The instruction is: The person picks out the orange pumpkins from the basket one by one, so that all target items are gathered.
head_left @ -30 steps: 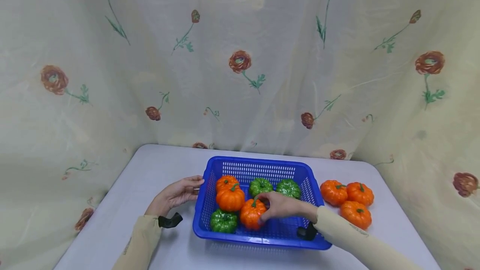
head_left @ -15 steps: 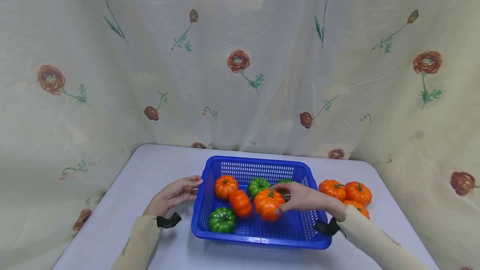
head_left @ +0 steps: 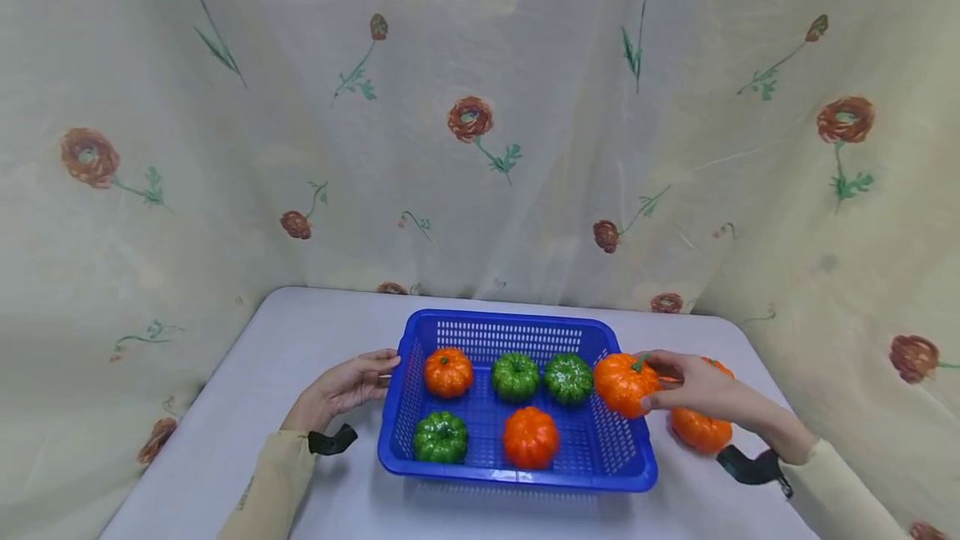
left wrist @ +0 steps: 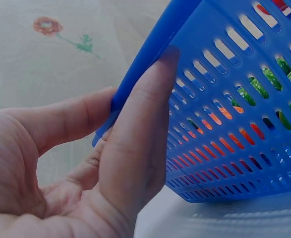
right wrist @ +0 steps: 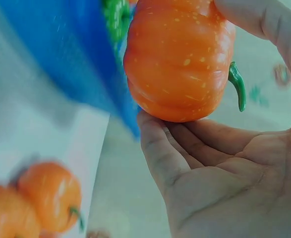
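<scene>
A blue plastic basket (head_left: 517, 477) stands on the table, its left rim pinched between the thumb and fingers of my left hand (head_left: 347, 388). The left wrist view shows the thumb on one side of the rim (left wrist: 150, 54) and fingers against the slotted wall. My right hand (head_left: 701, 390) grips an orange mini pumpkin (head_left: 624, 386) by its sides, above the basket's right rim. Its green stem (right wrist: 238, 87) points toward the palm in the right wrist view. Inside the basket sit two orange pumpkins, one at back left (head_left: 447, 372) and one at front (head_left: 530, 438), and several green ones (head_left: 567, 379).
More orange pumpkins (head_left: 701, 432) lie on the white table (head_left: 330, 319) right of the basket, partly hidden behind my right hand. A flower-printed curtain (head_left: 555, 257) hangs behind and on both sides of the table.
My right hand has lifted an orange pumpkin out of the basket and carried it right to the rim. Another orange pumpkin has tumbled to the basket's front middle. The left hand stays at the rim.
</scene>
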A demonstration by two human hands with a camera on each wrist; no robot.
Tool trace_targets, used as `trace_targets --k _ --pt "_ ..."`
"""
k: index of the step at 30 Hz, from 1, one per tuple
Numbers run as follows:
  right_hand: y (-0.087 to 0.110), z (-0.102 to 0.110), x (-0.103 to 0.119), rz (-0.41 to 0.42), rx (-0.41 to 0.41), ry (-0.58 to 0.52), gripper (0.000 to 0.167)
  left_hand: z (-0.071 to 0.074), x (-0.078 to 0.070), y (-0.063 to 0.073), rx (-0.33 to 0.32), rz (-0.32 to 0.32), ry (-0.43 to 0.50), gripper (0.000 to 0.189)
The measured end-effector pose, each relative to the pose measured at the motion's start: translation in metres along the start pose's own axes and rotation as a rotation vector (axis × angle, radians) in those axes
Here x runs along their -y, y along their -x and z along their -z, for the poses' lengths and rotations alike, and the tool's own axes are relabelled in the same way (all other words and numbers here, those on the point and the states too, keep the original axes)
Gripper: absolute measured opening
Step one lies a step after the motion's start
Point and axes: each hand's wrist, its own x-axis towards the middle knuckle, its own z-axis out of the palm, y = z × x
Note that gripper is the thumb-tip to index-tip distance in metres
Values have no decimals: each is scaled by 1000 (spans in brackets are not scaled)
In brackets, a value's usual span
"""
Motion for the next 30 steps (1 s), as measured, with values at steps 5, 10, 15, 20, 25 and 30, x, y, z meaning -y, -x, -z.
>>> trace_targets --k 5,10,15,20,25,30 --pt "20 19 -39 -107 -69 13 81 -1 0 1 -4 0 -3 14" --pt "40 36 -77 -204 -116 17 83 -1 -1 2 2 6 6 15" --pt "57 47 -110 -233 -133 9 77 -2 -1 1 -5 -1 13 14" --pt "65 52 -141 -327 -133 -12 85 -2 0 1 -28 2 9 17" --pt "65 48 -173 -418 -138 -28 95 -1 1 1 -48 14 10 21" --pt "62 39 -196 -463 -146 -57 95 -1 1 0 -26 12 17 19"
